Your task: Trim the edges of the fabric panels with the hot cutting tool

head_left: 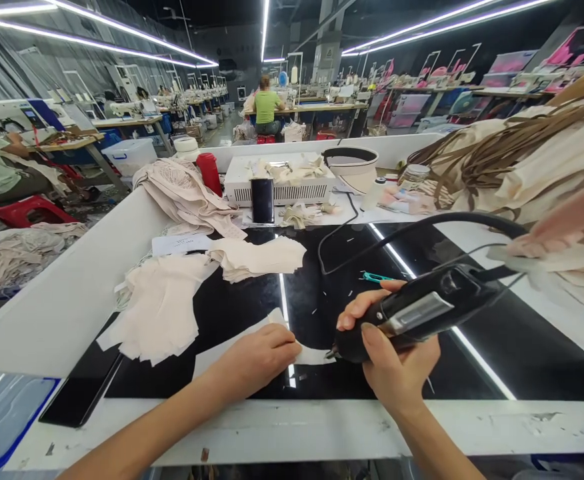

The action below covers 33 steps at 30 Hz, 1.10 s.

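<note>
My left hand [267, 350], its fingers closed together, grips and presses a pale cut fabric piece [232, 343] against the black glossy board [322, 383]. A narrow curved strip of that piece reaches right, past my fingertips. My right hand [397, 363] is wrapped round a black corded power tool [422, 307] with a small pointed metal tip. The tip sits at the strip's right end; whether it touches the fabric I cannot tell. Left of my hands lie a pile of cut cream fabric pieces [165, 303] and a smaller stack of them [259, 257].
Behind the board stands a white vented box [292, 193] with a phone [263, 201] leaning on it. A turquoise-handled small tool [376, 277] lies past the power tool. Another person's hand [572, 220] is at right, by heaped fabric [517, 147]. A cord [339, 230] crosses the board.
</note>
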{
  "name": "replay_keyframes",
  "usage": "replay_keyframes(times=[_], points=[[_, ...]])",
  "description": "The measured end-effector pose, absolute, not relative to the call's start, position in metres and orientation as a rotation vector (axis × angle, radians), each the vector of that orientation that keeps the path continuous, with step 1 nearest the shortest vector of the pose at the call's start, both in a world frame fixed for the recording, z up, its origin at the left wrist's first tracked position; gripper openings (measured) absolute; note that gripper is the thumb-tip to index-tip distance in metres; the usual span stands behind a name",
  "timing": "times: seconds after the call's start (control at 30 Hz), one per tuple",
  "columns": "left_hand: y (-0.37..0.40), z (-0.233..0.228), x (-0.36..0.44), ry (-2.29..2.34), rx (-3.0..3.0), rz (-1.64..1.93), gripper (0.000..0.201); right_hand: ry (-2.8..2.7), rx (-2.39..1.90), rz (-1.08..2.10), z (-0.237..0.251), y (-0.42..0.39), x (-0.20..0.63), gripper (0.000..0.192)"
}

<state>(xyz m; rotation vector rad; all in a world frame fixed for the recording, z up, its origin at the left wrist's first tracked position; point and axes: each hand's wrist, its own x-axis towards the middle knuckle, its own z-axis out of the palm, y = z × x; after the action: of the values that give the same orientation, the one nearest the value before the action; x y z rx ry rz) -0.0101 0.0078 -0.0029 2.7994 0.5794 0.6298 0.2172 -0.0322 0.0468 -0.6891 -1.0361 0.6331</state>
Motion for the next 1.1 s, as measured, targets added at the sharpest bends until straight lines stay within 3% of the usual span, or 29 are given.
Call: replay_keyframes(times=[1.1], points=[[0.001,-0.013,-0.014,0.641,2.826,0.727,0.026,-0.948,-0.711,0.653,0.049,-0.007,0.191,0.041]])
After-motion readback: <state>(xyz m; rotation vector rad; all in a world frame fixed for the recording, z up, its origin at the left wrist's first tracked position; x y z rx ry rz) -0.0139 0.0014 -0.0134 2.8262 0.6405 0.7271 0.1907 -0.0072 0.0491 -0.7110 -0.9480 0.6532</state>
